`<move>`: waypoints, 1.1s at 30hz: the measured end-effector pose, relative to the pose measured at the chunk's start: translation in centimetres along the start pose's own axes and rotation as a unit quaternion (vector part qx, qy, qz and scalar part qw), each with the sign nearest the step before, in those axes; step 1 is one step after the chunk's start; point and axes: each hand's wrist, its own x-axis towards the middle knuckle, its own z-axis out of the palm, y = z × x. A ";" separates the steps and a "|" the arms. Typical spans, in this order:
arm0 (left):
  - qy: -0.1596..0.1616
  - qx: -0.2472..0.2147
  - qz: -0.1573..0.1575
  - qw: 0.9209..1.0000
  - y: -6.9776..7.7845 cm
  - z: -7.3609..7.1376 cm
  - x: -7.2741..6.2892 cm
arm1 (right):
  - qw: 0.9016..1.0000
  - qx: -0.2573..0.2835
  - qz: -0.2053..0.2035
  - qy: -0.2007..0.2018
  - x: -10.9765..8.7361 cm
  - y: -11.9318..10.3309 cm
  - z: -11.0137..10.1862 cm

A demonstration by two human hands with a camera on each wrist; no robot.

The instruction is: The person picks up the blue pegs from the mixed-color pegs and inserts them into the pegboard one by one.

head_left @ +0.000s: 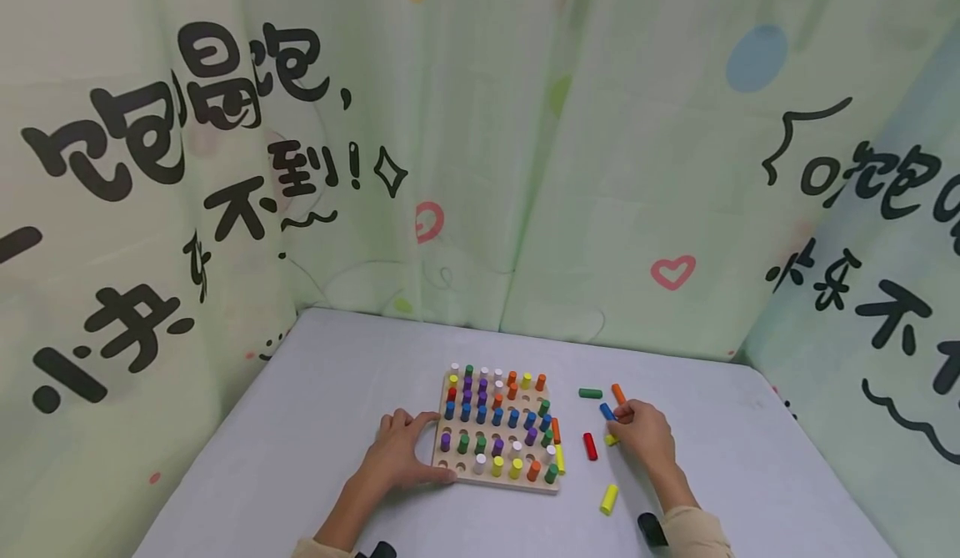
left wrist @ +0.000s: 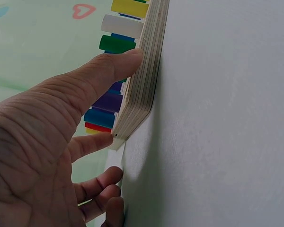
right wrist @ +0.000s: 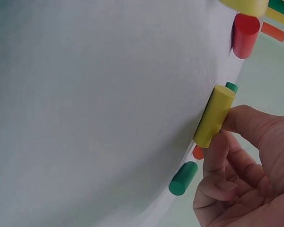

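A wooden pegboard (head_left: 495, 481) with several rows of colored pegs lies on the table. My left hand (head_left: 397, 451) holds its left end: the thumb (left wrist: 128, 64) is on the side edge, the index finger by another corner, and the other fingers hang off the board. To the right of the board, my right hand (head_left: 643, 431) pinches a blue peg (head_left: 606, 410) between thumb and index finger. A yellow peg (right wrist: 215, 116) lies in front of these fingertips in the right wrist view and hides the blue peg there.
Loose pegs lie around the right hand: a green one (head_left: 590, 393), an orange one (head_left: 618, 393), a red one (head_left: 590, 446) and another yellow one (head_left: 609, 499). Against the board's right side are an orange peg (head_left: 556, 430) and a yellow peg (head_left: 560, 459). Printed curtains (head_left: 480, 166) surround the table.
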 end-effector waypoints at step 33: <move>-0.008 0.000 -0.003 1.000 0.0 -0.1 0.0 | 0.996 0.051 -0.065 0.038 -2.6 -2.3 -0.4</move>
